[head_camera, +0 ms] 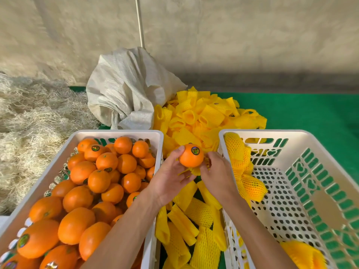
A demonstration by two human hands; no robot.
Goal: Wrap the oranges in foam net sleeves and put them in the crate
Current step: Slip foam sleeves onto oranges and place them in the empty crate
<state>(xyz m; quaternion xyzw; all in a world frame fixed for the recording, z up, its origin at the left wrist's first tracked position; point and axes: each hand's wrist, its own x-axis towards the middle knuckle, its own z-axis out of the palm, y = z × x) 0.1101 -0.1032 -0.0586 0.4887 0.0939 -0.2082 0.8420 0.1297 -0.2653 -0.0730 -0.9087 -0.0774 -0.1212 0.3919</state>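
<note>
My left hand (169,177) grips a bare orange (191,155) with a round sticker, held in the gap between two white crates. My right hand (217,172) touches the orange's right side and pinches a yellow foam net sleeve (195,171) bunched under the fruit. The left crate (120,133) is heaped with several unwrapped oranges (101,179). In the right crate (258,133) lie wrapped oranges (250,186) against its left wall, with another wrapped orange (303,255) at the near corner.
A pile of loose yellow sleeves (206,113) runs from behind the crates down the gap between them. A crumpled white woven sack (124,88) stands behind the left crate. Straw (29,121) covers the left. Green matting (310,111) lies at the right, before a pale wall.
</note>
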